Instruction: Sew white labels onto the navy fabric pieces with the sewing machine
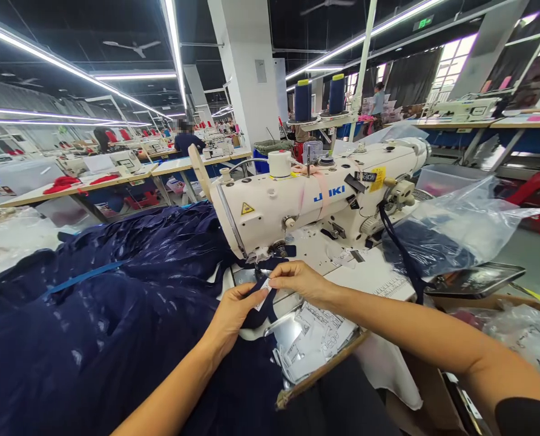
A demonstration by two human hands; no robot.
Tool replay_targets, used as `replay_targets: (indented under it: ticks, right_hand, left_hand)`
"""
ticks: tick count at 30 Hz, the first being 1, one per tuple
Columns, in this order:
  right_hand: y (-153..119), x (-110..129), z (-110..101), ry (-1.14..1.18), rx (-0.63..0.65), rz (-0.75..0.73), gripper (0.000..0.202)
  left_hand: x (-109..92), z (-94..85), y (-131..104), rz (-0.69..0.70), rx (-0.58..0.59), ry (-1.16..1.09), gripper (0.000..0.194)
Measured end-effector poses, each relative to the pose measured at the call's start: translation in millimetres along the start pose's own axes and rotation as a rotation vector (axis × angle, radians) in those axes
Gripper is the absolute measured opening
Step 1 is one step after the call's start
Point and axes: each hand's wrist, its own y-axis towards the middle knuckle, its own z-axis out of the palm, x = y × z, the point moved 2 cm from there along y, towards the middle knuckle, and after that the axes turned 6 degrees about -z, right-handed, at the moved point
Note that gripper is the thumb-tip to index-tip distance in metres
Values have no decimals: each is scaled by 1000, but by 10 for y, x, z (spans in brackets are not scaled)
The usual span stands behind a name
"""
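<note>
A small white label (263,295) lies against navy fabric (264,312) just in front of the needle area of a white sewing machine (270,209). My left hand (237,309) pinches the fabric and the label's left side between thumb and fingers. From the right, my right hand (299,281) pinches the label's upper right edge with thumb and index finger. Both hands nearly meet below the machine head. Loose printed white labels (315,336) are piled on the table edge beneath my right forearm.
A large heap of navy garments (115,303) covers the left side. A clear plastic bag (451,224) and a dark metal tray (479,280) are at the right. Two navy thread cones (303,102) stand behind the machine. A person (188,138) sits farther back.
</note>
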Motion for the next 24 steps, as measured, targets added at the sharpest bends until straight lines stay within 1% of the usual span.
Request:
replay_targets:
  ticks: [2,3,5,7,9,10,12,14,16,17,18,21,22,23,24]
  right_hand:
    - [3,35,-86,-57,110,-23,18]
    - [0,70,-157,-126,182,-52,17]
    - [-19,151,-341,-355,326,-137,17]
    - [-50,210,-531,-681,419,-238,25]
    - [-81,204,-658,-941,495,-286,32]
    - [-91,179,-689,-1033,518,-299,31]
    - [-102,115,-693,-1138,523,-325,23]
    - [-114,83,-659,-1140,479,-358,13]
    - [-149,114,-637,-1059,419,-359,12]
    - [-179,147,-639,-1000,408,-333,13]
    - [-217,184,-648,-937,427,-288,12]
    - [-332,279,-705,-819,577,-149,13]
    - [-347,299,-737,-829,589,-141,15]
    - [-338,312,-775,-868,566,-155,19]
    - [-304,317,-819,-930,514,-185,21]
  left_hand:
    - [-4,-16,-2,3,7,-10,25]
    - [-8,-27,-7,-5,7,-23,26]
    - [-25,-56,-25,-42,-5,-54,27]
    - [-55,-87,-46,-84,-36,-92,29]
    - [-94,-112,-63,-95,-85,-142,31]
    - [-112,-120,-67,-89,-111,-170,31]
    - [-131,-121,-65,-84,-148,-206,33]
    - [-124,-110,-50,-88,-155,-215,33]
    - [-96,-101,-26,-97,-156,-220,33]
    - [-79,-97,-13,-100,-158,-227,32]
    - [-60,-94,-1,-103,-159,-233,31]
    - [-11,-86,18,-110,-155,-240,30]
    - [-1,-87,19,-108,-153,-223,29]
    - [1,-95,18,-98,-152,-186,29]
    - [-6,-112,18,-67,-159,-116,28]
